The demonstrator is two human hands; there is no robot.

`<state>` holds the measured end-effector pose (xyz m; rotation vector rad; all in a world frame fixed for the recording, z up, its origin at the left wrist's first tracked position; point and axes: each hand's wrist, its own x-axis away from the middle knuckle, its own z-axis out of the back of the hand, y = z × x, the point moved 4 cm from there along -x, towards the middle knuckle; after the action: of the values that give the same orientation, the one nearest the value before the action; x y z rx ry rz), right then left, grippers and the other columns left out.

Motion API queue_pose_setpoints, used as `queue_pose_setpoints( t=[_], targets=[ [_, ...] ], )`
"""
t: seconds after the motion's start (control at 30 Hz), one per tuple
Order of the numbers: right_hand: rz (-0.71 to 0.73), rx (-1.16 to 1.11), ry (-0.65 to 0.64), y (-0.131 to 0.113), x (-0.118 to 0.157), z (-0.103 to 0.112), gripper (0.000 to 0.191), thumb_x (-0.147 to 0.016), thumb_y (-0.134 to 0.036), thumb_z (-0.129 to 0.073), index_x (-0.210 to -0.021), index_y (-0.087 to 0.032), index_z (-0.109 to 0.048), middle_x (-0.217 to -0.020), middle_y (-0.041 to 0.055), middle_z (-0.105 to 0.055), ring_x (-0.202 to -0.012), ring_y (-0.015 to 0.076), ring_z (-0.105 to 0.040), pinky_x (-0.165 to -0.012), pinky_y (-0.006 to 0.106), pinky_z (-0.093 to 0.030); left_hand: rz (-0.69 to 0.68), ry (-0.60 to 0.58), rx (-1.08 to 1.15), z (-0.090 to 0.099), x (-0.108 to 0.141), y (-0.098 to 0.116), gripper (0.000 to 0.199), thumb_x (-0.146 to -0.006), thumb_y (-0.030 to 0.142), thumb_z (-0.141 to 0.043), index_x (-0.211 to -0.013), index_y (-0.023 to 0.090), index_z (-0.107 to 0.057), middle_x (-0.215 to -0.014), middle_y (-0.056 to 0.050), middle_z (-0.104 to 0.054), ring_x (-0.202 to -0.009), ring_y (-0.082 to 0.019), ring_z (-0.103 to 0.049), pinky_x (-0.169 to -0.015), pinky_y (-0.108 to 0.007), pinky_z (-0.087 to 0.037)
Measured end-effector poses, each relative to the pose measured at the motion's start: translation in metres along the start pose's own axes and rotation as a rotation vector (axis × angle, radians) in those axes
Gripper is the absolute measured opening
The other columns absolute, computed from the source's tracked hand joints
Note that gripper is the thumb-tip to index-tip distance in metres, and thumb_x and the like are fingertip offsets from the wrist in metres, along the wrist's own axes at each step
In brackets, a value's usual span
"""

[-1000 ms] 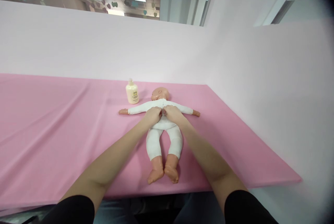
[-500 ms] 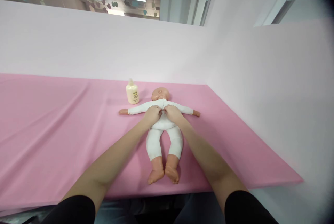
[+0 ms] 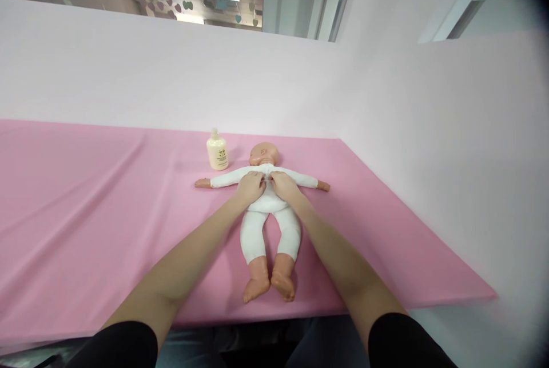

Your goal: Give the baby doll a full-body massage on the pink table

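A baby doll (image 3: 264, 154) lies on its back with its head turned to one side, arms stretched out and feet toward me. It wears a white long-sleeved baby bodysuit (image 3: 269, 202) with legs. My left hand (image 3: 252, 187) rests on the left of the doll's chest, fingers curled in on the cloth at the front middle. Opposite it, my right hand (image 3: 283, 186) is curled the same way, the fingertips of both nearly meeting. Both seem to pinch the cloth at the front; the fingertips are partly hidden. A thin pale line shows between them.
A pump-less cream-coloured lotion bottle (image 3: 218, 152) stands left of the doll's head. Pink cloth (image 3: 107, 214) with soft folds covers the table. White walls (image 3: 171, 76) rise behind and to the right, with a window above the back one.
Both hands stay at the doll's chest, their fingers shifted only very slightly. Doll and bottle lie as before.
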<state>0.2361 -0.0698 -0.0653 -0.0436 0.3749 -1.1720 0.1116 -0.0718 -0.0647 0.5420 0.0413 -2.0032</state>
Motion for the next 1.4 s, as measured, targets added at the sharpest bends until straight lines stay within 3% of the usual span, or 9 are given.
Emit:
queue_pose_setpoints(
  t=[0.13,0.27,0.7,1.1,1.27,1.4],
  targets=[
    [-0.065,-0.001,0.023,0.003,0.000,-0.002,0.031,-0.094,-0.016,-0.036,-0.119,-0.014,-0.054,-0.110,0.0095,-0.066,-0.101,0.0203,-0.059,-0.086,0.029,-0.042,0.094,-0.033,0.029,-0.002,-0.001,-0.003,0.026,-0.088,0.027,-0.047,-0.110,0.015,-0.055,-0.101,-0.011,-0.065,-0.096,-0.023,-0.059,-0.079,-0.032,-0.046],
    [-0.076,0.028,0.029,0.003,-0.001,-0.004,0.035,-0.094,-0.017,-0.036,-0.123,-0.015,-0.054,-0.120,0.0096,-0.063,-0.108,0.0202,-0.057,-0.091,0.029,-0.041,0.098,-0.034,0.025,-0.003,-0.003,-0.002,0.034,-0.090,0.030,-0.044,-0.121,0.017,-0.052,-0.109,-0.011,-0.065,-0.104,-0.024,-0.058,-0.082,-0.033,-0.045],
    [-0.123,0.154,0.008,0.005,-0.012,-0.008,0.034,-0.097,-0.023,-0.030,-0.107,-0.019,-0.061,-0.110,0.0095,-0.066,-0.103,0.0210,-0.060,-0.085,0.030,-0.042,0.132,-0.035,-0.061,-0.010,-0.022,-0.003,0.027,-0.089,0.034,-0.045,-0.094,0.018,-0.065,-0.099,-0.009,-0.069,-0.097,-0.024,-0.062,-0.078,-0.032,-0.047],
    [-0.089,0.135,0.085,0.007,-0.015,-0.007,0.033,-0.096,-0.023,-0.034,-0.101,-0.019,-0.066,-0.107,0.0097,-0.063,-0.096,0.0208,-0.057,-0.081,0.031,-0.042,0.145,-0.010,-0.047,-0.014,-0.026,-0.007,0.027,-0.090,0.032,-0.045,-0.095,0.019,-0.068,-0.096,-0.009,-0.068,-0.095,-0.024,-0.063,-0.076,-0.033,-0.046],
    [-0.061,0.116,0.137,0.006,-0.013,-0.006,0.032,-0.096,-0.022,-0.035,-0.098,-0.016,-0.066,-0.112,0.0106,-0.057,-0.099,0.0212,-0.051,-0.085,0.031,-0.042,0.119,0.023,-0.043,-0.015,-0.025,-0.007,0.029,-0.091,0.033,-0.043,-0.096,0.019,-0.067,-0.110,-0.009,-0.060,-0.092,-0.022,-0.062,-0.071,-0.031,-0.046],
    [-0.067,0.055,0.152,0.008,-0.014,-0.007,0.028,-0.095,-0.020,-0.035,-0.100,-0.015,-0.062,-0.111,0.0100,-0.058,-0.100,0.0213,-0.050,-0.089,0.032,-0.040,0.121,0.045,-0.052,-0.017,-0.024,-0.008,0.027,-0.092,0.033,-0.042,-0.098,0.018,-0.064,-0.106,-0.009,-0.061,-0.093,-0.023,-0.061,-0.074,-0.032,-0.046]
  ],
)
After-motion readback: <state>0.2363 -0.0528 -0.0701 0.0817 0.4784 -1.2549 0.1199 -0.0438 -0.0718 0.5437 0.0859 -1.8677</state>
